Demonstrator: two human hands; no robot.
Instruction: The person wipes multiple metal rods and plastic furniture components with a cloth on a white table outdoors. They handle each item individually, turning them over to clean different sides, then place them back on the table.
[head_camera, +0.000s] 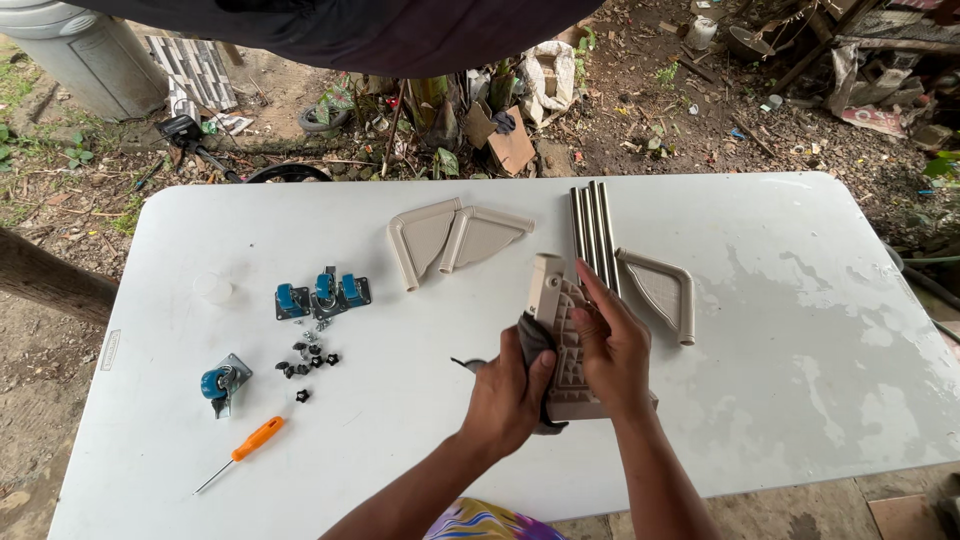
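Note:
A beige plastic corner bracket (552, 290) with a ribbed underside is held over the white table (760, 300). My right hand (612, 352) grips it from the right side. Bunched in my left hand (510, 395) is a dark grey cloth (532, 338), pressed against the bracket's left side. Several metal tubes (592, 225) lie just beyond the bracket. Another beige bracket (662, 290) rests to the right of my hands.
Two more beige brackets (455, 238) lie at the table's far middle. To the left are blue caster wheels (322, 293), a single caster (222, 383), small black screws and nuts (308, 358) and an orange-handled screwdriver (245, 450). Dirt ground with debris surrounds the table.

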